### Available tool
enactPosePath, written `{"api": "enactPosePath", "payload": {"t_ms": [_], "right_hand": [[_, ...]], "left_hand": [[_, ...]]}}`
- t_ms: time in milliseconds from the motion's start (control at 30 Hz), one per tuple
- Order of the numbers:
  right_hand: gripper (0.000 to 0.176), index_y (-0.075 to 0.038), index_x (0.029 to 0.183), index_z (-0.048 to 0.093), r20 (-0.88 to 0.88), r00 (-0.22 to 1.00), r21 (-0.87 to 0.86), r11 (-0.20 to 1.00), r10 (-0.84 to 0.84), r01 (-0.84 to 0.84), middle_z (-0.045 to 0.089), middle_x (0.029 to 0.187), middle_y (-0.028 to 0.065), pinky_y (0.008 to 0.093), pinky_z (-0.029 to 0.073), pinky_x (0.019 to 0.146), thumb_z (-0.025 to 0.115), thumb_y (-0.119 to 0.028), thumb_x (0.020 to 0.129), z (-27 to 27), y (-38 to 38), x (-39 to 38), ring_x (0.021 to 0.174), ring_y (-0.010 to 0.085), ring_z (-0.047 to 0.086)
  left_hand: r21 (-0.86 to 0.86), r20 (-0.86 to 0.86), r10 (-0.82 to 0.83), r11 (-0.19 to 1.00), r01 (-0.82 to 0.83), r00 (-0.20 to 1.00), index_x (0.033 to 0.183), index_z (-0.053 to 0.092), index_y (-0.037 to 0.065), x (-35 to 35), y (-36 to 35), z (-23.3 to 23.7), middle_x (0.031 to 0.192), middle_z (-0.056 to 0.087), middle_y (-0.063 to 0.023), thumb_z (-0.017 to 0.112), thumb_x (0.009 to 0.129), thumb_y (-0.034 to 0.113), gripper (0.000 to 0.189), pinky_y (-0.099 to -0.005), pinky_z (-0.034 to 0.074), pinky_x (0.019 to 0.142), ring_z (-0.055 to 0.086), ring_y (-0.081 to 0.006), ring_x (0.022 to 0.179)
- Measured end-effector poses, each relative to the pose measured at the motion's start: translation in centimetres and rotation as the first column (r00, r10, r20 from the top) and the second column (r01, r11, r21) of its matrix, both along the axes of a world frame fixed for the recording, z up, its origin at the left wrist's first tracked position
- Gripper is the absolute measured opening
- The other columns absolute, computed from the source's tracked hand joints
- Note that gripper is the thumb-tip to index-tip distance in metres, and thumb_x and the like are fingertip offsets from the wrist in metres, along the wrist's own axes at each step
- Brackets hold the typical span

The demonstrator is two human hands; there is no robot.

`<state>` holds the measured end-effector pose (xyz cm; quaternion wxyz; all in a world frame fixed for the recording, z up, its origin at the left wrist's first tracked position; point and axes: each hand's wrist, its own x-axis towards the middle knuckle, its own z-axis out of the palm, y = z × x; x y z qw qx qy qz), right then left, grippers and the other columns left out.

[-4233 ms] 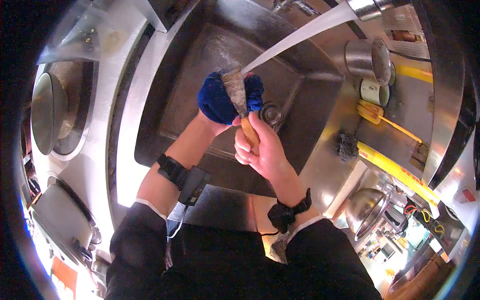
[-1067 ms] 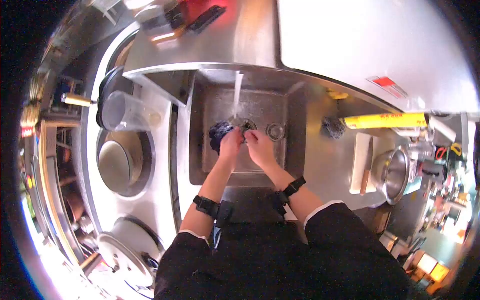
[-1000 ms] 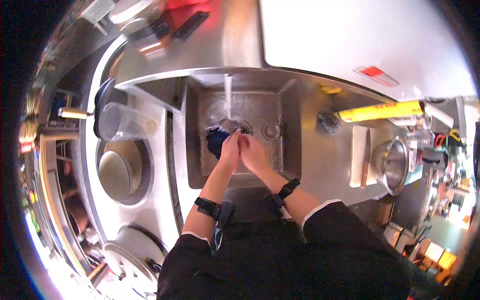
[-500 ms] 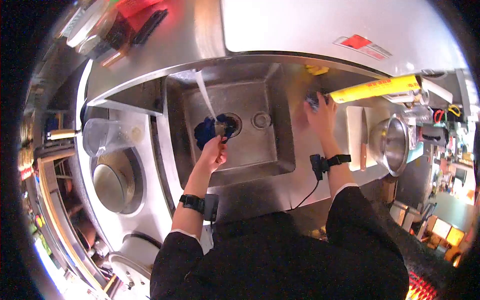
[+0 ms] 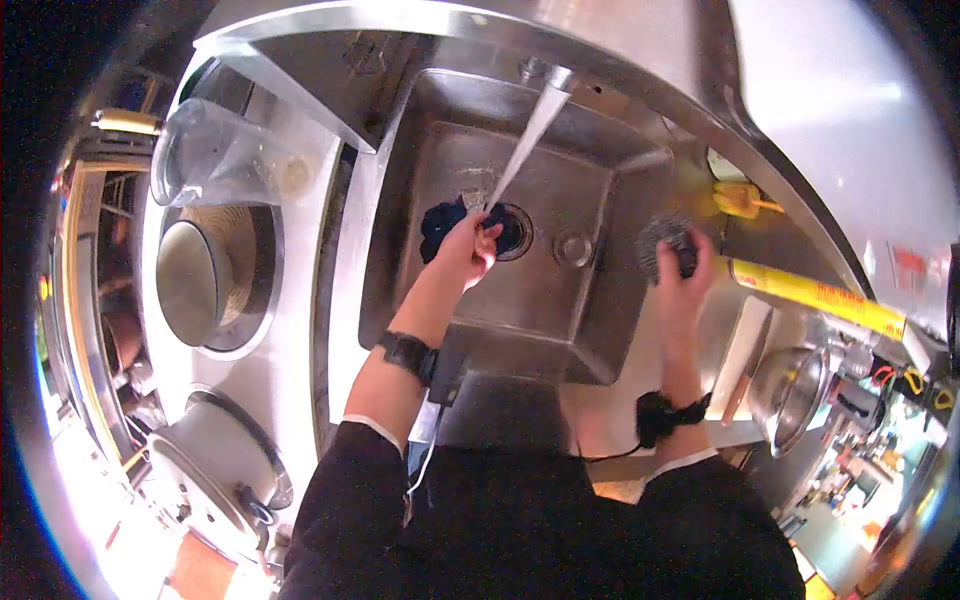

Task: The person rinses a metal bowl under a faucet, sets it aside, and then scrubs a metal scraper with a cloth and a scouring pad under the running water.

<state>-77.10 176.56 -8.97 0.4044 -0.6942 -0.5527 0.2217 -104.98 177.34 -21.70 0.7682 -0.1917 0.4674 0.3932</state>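
Note:
Over the left part of the steel sink (image 5: 500,310), my left hand (image 5: 470,255) is closed around a small pale, flat-ended item (image 5: 474,201), whose kind I cannot make out. A stream of water from the tap (image 5: 558,76) falls onto that item and my fingers. A dark blue cloth (image 5: 437,228) lies on the sink floor beside my left hand, next to the drain (image 5: 513,232). At the sink's right rim, my right hand (image 5: 688,275) grips a round grey mesh scrubber (image 5: 662,243), dark on the side by my fingers and blurred by motion.
Right of the sink are a yellow box (image 5: 815,298), a cutting board (image 5: 742,345), a metal bowl (image 5: 790,400) and a yellow item (image 5: 735,198). To the left stand a clear plastic jug (image 5: 210,155) and a round pot (image 5: 205,285). A steel shelf edge (image 5: 640,60) overhangs the sink.
My right hand has brought the scrubber from the counter beside the yellow box to the sink's right rim. My left hand stays under the water. The camera view has shifted and turned.

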Motion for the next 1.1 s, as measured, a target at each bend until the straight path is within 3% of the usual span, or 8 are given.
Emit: {"api": "enactPosePath", "payload": {"t_ms": [233,500,567,633,667,767,800,1100], "right_hand": [[0.038,0.001,0.113,0.053,-0.266,0.959,-0.254,0.953,0.095,-0.165,0.06,0.105,0.0115,0.0327,0.044,0.088,0.067,-0.014,0.08,0.2,-2.8,-10.1,0.097,0.0212,0.057],[0.035,0.003,0.108,0.056,-0.233,0.956,-0.249,0.94,0.177,-0.235,0.06,0.102,0.0135,0.0314,0.044,0.086,0.067,-0.016,0.081,-1.6,-1.3,-12.2,0.095,0.0211,0.057],[0.036,0.003,0.109,0.055,-0.256,0.953,-0.237,0.945,0.164,-0.226,0.06,0.102,0.0136,0.0316,0.044,0.085,0.068,-0.017,0.081,-1.8,-0.7,-12.3,0.094,0.022,0.057],[0.037,0.002,0.11,0.055,-0.268,0.949,-0.232,0.945,0.167,-0.232,0.06,0.104,0.014,0.0323,0.044,0.086,0.068,-0.018,0.081,-2.3,-0.4,-12.4,0.095,0.0226,0.057],[0.039,0.002,0.111,0.055,-0.282,0.946,-0.234,0.946,0.157,-0.226,0.059,0.105,0.0143,0.0329,0.043,0.087,0.069,-0.019,0.081,-2.7,-0.3,-12.5,0.097,0.0231,0.056],[0.042,0.001,0.113,0.055,-0.168,0.954,-0.186,0.942,0.249,-0.279,0.059,0.107,0.0149,0.0347,0.042,0.089,0.07,-0.021,0.08,-3.9,-0.2,-13.2,0.1,0.0247,0.055],[0.044,0.0,0.115,0.054,-0.197,0.937,-0.165,0.932,0.288,-0.322,0.059,0.107,0.0152,0.037,0.04,0.091,0.07,-0.023,0.08,-4.5,0.1,-13.6,0.103,0.0276,0.054],[0.03,0.001,0.107,0.055,-0.053,0.878,-0.113,0.871,0.475,-0.478,0.058,0.103,0.0184,0.038,0.043,0.081,0.061,-0.019,0.086,-8.1,3.5,-15.7,0.093,0.0307,0.056]], "left_hand": [[-0.084,0.012,0.333,0.94,-0.331,0.943,0.092,0.051,0.004,2.9,6.0,-3.2,0.073,0.055,-0.0072,0.052,0.088,0.011,0.008,-0.0211,0.041,0.039,0.051,-0.0127,0.053],[-0.193,-0.062,0.268,0.942,-0.275,0.962,0.088,0.052,0.005,4.2,7.1,-4.5,0.086,0.059,-0.0074,0.052,0.088,0.023,0.018,-0.0346,0.052,0.064,0.059,-0.0179,0.074],[-0.099,0.093,0.281,0.957,-0.272,0.955,0.086,0.052,0.005,4.7,5.9,-7.0,0.085,0.059,-0.0074,0.053,0.088,0.021,0.016,-0.0313,0.053,0.065,0.061,-0.019,0.077],[0.572,-0.268,0.293,0.815,-0.093,0.918,0.084,0.052,0.005,6.3,4.7,-12.1,0.083,0.058,-0.0069,0.056,0.087,0.02,0.016,-0.0267,0.051,0.054,0.06,-0.0179,0.07],[0.061,0.127,0.215,0.973,-0.224,0.968,0.084,0.052,0.007,4.8,6.6,-10.6,0.081,0.057,-0.0072,0.059,0.085,0.021,0.016,-0.024,0.044,0.043,0.055,-0.0163,0.061],[0.034,0.163,0.231,0.97,-0.24,0.959,0.083,0.052,0.007,4.3,6.5,-8.7,0.077,0.055,-0.0075,0.058,0.086,0.024,0.019,-0.0242,0.036,0.036,0.05,-0.0148,0.054],[-0.088,-0.143,0.178,0.977,-0.192,0.973,0.08,0.052,0.008,4.8,7.3,-6.4,0.074,0.053,-0.0074,0.054,0.089,0.027,0.021,-0.0291,0.042,0.044,0.052,-0.0172,0.059],[0.107,0.272,0.145,0.978,-0.18,0.951,0.092,0.057,0.011,3.1,3.3,-2.6,0.085,0.061,-0.0081,0.054,0.09,0.034,0.023,-0.0431,0.048,0.075,0.057,-0.0267,0.078]]}}
